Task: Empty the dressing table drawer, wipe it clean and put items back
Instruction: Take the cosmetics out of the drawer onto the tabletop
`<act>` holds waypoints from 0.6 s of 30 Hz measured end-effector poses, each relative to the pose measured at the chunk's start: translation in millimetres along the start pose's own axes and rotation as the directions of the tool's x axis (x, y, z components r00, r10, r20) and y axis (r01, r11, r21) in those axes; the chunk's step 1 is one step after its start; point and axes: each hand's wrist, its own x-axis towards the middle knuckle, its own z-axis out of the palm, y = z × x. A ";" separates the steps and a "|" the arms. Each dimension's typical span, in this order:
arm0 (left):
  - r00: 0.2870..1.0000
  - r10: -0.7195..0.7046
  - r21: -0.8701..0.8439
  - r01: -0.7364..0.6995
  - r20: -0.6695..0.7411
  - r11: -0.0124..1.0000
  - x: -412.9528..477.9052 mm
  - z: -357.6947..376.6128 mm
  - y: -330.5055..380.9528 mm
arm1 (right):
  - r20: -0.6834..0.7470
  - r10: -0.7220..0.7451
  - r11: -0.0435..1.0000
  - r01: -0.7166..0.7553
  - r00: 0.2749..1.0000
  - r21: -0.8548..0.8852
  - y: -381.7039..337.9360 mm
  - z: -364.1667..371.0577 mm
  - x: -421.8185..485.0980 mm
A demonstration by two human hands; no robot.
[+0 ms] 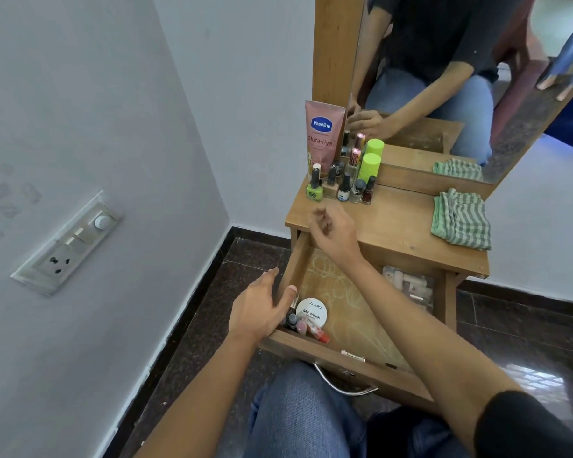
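The wooden drawer [354, 355] of the dressing table [397, 226] is pulled out toward me. In its near left corner lie a white round nail polish tub [311, 312] and a few small bottles [303, 327]. My left hand [258, 309] rests on the drawer's left wall with fingers spread, holding nothing. My right hand [333, 231] hovers above the table's front edge, fingers loosely curled and blurred, with nothing visible in it. Several nail polish bottles [341, 186], a pink Vaseline tube [323, 133] and a green-capped bottle [369, 166] stand at the table's back left.
A green striped cloth [460, 218] lies folded on the right of the tabletop. A mirror [460, 77] rises behind it. Some pale items [411, 285] sit deep in the drawer's right side. A wall with a switch panel [70, 242] is close on the left. My knees are under the drawer.
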 end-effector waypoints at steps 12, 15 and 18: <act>1.000 0.000 -0.002 0.000 -0.009 1.000 -0.4 -2.6 2.7 | 0.862 0.047 0.941 0.266 0.504 -0.207 22.6 -19.6 -94.8; 1.000 -0.002 0.001 0.002 -0.007 1.000 0.0 -2.4 2.7 | 0.880 0.071 0.928 0.292 0.470 -0.231 19.6 -18.4 -90.4; 1.000 -0.004 -0.002 0.004 -0.008 1.000 -0.7 -2.3 2.6 | 0.899 0.109 0.913 0.314 0.424 -0.259 16.9 -19.2 -89.2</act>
